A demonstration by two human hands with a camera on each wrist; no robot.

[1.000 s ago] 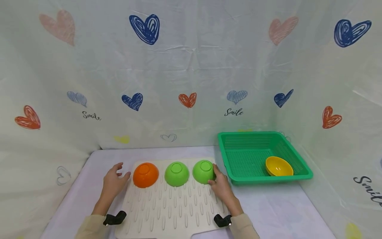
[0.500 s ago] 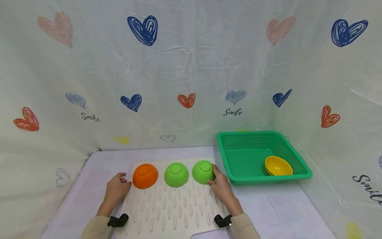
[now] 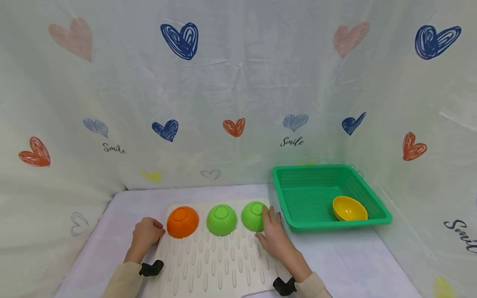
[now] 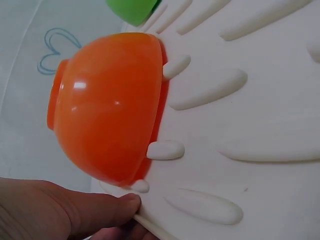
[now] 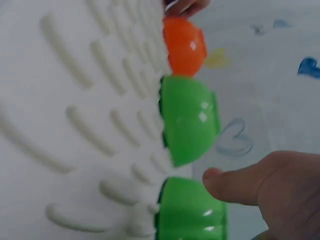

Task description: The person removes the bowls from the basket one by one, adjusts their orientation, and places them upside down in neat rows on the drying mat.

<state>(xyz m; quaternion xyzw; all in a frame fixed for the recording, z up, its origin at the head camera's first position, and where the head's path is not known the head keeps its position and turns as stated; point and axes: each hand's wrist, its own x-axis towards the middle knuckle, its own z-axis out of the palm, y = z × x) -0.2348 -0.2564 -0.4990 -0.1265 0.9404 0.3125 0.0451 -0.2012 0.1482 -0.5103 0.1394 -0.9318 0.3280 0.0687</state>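
A white draining board (image 3: pixel 220 265) with raised ridges lies on the table. Along its far edge, an orange bowl (image 3: pixel 182 222) and two green bowls (image 3: pixel 221 219) stand upside down in a row. My left hand (image 3: pixel 146 234) pinches the board's left edge beside the orange bowl; in the left wrist view its thumb (image 4: pixel 117 207) lies on top of the edge, with fingers underneath. At the right-hand green bowl (image 3: pixel 253 217), my right hand (image 3: pixel 275 238) has its fingers extended and overlaps the bowl's right side. The right wrist view shows the thumb (image 5: pixel 235 185) held out over that bowl.
A green plastic basket (image 3: pixel 309 227) stands behind and to the right of the board, close to my right hand. Inside it sits a yellow bowl (image 3: pixel 349 209), right side up. White sheets with printed hearts (image 3: pixel 234 127) hang at the back and both sides.
My left hand has come down from beside the orange bowl and taken hold of the board's edge. My right hand has loosened from the right green bowl, its fingers straightening.
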